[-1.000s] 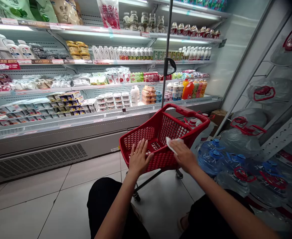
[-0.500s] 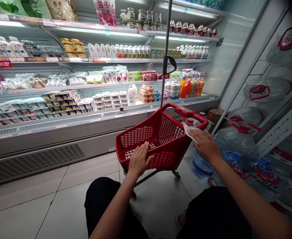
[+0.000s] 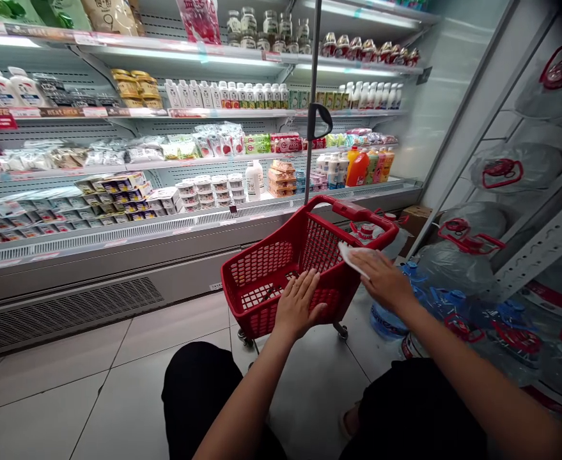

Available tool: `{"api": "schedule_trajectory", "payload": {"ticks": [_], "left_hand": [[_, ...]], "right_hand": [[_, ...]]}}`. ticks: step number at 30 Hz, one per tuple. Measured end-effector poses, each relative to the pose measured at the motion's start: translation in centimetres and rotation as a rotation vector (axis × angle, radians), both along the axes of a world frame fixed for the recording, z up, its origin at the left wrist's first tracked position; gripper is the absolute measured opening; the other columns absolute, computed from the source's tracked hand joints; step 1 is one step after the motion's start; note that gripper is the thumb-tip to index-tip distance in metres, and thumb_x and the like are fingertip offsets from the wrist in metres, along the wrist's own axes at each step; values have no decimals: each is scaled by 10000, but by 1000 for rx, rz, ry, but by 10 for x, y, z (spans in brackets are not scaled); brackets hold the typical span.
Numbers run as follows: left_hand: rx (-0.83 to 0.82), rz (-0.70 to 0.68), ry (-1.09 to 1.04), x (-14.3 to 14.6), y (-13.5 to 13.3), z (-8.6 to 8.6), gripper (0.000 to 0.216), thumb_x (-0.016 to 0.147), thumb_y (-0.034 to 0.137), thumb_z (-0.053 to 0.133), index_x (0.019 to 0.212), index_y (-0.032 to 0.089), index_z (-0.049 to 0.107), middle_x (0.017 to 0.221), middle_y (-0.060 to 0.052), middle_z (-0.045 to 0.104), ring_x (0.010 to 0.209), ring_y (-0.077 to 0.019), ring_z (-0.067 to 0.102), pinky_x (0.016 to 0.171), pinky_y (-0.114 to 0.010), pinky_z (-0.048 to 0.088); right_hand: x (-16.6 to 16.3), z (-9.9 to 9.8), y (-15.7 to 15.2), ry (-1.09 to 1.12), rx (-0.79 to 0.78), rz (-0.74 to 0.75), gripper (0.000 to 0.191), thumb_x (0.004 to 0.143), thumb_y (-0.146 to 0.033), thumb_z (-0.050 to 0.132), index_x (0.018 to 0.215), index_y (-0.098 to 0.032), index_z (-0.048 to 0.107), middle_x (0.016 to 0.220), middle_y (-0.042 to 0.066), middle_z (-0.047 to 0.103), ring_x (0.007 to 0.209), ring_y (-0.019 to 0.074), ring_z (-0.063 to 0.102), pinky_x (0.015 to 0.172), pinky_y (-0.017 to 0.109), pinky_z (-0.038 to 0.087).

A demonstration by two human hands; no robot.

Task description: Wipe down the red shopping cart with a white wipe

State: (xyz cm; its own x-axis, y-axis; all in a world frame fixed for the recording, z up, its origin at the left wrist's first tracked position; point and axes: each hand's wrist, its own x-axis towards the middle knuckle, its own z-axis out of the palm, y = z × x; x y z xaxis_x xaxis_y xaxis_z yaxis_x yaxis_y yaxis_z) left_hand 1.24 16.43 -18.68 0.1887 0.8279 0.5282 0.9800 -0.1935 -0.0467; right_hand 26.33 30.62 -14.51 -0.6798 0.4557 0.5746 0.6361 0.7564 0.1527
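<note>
A small red plastic shopping trolley (image 3: 261,281) stands on the tiled floor in front of me, its tall grey handle pole (image 3: 312,102) rising from the far end. My left hand (image 3: 300,305) lies flat on the trolley's near side wall, fingers stretched out. My right hand (image 3: 375,278) presses a white cloth (image 3: 351,257) against the trolley's right rim, near its far corner. The basket looks empty inside. My knees in black trousers show at the bottom.
A long open chiller (image 3: 175,166) with shelves of bottles, tubs and packets runs behind the trolley. Large blue water bottles (image 3: 453,281) with red handles are stacked on the floor and on a rack at the right. A cardboard box (image 3: 415,218) sits in the corner.
My left hand slid right along the trolley's side wall. My right hand with the cloth moved from the near rim out to the right rim, and the trolley turned a little.
</note>
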Motion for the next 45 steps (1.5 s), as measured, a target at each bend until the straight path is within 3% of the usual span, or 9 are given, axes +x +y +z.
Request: {"api": "schedule_trajectory", "payload": {"ticks": [3, 6, 12, 15, 23, 29, 35, 41, 45], "left_hand": [[11, 2, 4, -2, -5, -1, 769, 1063, 570, 425, 1686, 240, 116, 1725, -9, 253, 1578, -216, 278, 1296, -416, 265], [20, 11, -5, 1, -7, -2, 781, 1062, 557, 435, 1687, 227, 103, 1727, -16, 247, 1584, -220, 260, 1305, -421, 237], [11, 12, -22, 3, -9, -4, 772, 1067, 582, 393, 1685, 214, 113, 1735, -13, 212, 1589, -210, 244, 1316, -431, 192], [11, 21, -13, 2, -11, -4, 758, 1072, 579, 376, 1684, 212, 122, 1734, -13, 215, 1586, -206, 249, 1315, -427, 193], [6, 58, -21, 8, -15, -3, 773, 1067, 584, 379, 1688, 224, 91, 1737, -4, 201, 1593, -207, 229, 1316, -430, 198], [-2, 73, -51, 12, -13, -6, 817, 1054, 573, 428, 1686, 192, 77, 1738, -45, 194, 1596, -223, 226, 1315, -449, 219], [26, 11, -93, -1, -18, 6, 801, 1050, 333, 478, 1674, 118, 25, 1729, -113, 211, 1597, -201, 219, 1290, -402, 289], [-19, -255, 37, -5, 1, 33, 788, 996, 188, 507, 1679, 223, 116, 1735, -31, 192, 1610, -177, 152, 1304, -411, 252], [-30, -331, 140, -2, 17, 31, 729, 1027, 164, 469, 1673, 272, 150, 1717, -4, 255, 1587, -153, 242, 1272, -394, 309]], "right_hand": [[36, 13, 35, 68, 10, -119, 638, 1004, -204, 374, 1637, -275, 335, 1593, 53, 507, 1471, 247, 468, 1260, 529, 293], [45, 14, 48, 106, -1, -163, 645, 1001, -217, 385, 1643, -248, 326, 1605, 68, 490, 1477, 254, 460, 1258, 510, 316], [-14, -16, -10, 17, -16, 56, 653, 999, -194, 392, 1648, -212, 317, 1615, 75, 473, 1493, 247, 436, 1276, 479, 296], [-29, -16, -26, -39, -26, 164, 680, 997, -175, 394, 1661, -256, 271, 1621, 31, 466, 1490, 219, 440, 1278, 476, 293], [17, 10, 22, 108, 27, -69, 608, 1032, -228, 378, 1639, -229, 335, 1578, 97, 522, 1467, 265, 470, 1271, 530, 278], [-46, -24, -33, 49, -17, 91, 593, 1064, -261, 386, 1650, -230, 305, 1606, 73, 488, 1485, 223, 446, 1292, 454, 270], [-64, -28, -55, 33, -159, 271, 603, 1082, -239, 361, 1666, -304, 225, 1646, 22, 423, 1521, 209, 391, 1275, 489, 327], [-59, -24, -50, -11, -295, 410, 486, 1075, -301, 405, 1554, -281, 489, 1570, 54, 533, 1495, 252, 437, 1230, 531, 399], [-61, -23, -53, -11, -429, 368, 476, 1080, -381, 407, 1497, -212, 560, 1521, 111, 580, 1440, 280, 510, 1192, 521, 445]]}}
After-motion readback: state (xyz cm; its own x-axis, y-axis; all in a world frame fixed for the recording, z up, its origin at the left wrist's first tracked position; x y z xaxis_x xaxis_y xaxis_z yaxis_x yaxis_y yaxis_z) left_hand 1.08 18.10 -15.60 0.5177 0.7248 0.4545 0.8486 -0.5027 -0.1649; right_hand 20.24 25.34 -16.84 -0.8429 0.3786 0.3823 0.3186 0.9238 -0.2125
